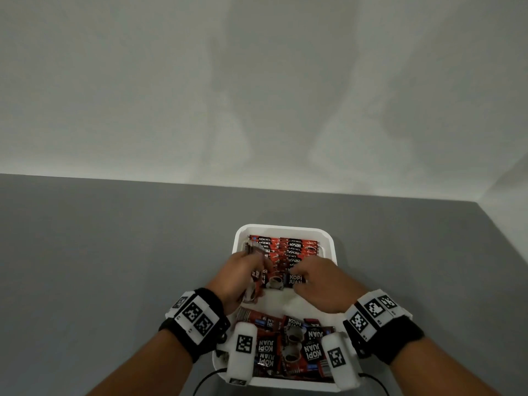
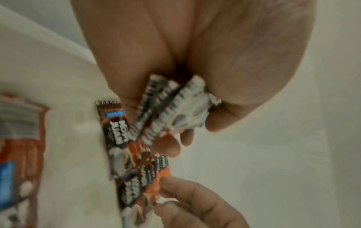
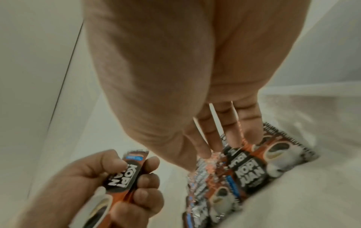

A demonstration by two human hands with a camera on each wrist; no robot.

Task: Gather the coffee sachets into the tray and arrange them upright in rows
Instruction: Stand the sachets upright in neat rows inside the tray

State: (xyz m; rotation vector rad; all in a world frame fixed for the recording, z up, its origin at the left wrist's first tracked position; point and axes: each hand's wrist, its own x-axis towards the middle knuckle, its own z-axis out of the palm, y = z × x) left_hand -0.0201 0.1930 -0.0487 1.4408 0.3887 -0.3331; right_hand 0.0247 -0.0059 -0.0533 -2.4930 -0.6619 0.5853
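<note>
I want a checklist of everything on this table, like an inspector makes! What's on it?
Surface: grey table, bare around the trays.
Job's things: far white tray holds sachets standing in rows; near white tray holds a loose pile of sachets.
Clutter: nothing seen.
Hands: left hand grips a bunch of sachets; right hand presses straight fingers on the front of the rows.
Cables: black cables loop by the near tray; both wrists wear marker bands.
Surroundings: plain white wall behind the table.
</note>
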